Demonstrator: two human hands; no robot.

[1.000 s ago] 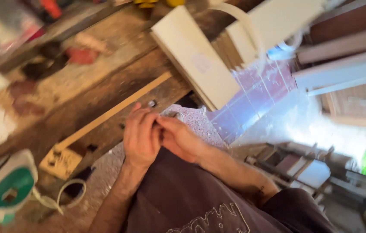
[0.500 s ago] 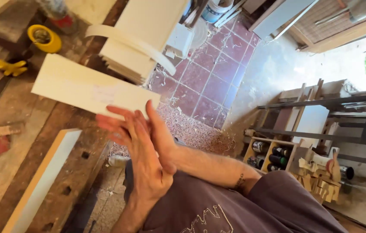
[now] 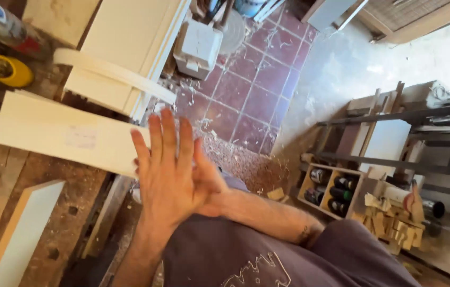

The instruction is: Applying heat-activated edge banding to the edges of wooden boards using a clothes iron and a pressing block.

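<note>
My left hand [image 3: 165,178] is raised in front of my chest, back toward the camera, fingers straight and slightly apart. My right hand [image 3: 210,186] lies pressed palm to palm under it; only its heel and thumb side show, with the forearm running off to the right. Neither hand holds anything. The left fingertips overlap the near end of a pale cream board [image 3: 60,133] lying across the worn wooden workbench [image 3: 71,207].
A stack of white panels [image 3: 124,42] with a curved strip [image 3: 113,72] across it sits beyond the board. There is a yellow round object [image 3: 4,69] far left and a white-faced plank [image 3: 23,234] lower left. Red floor tiles [image 3: 246,101] carry shavings. A crate of bottles [image 3: 331,191] stands on the right.
The view swung from the bench top toward the floor. My hands went from clasped together to flat palm on palm, and the left hand has slid across the right.
</note>
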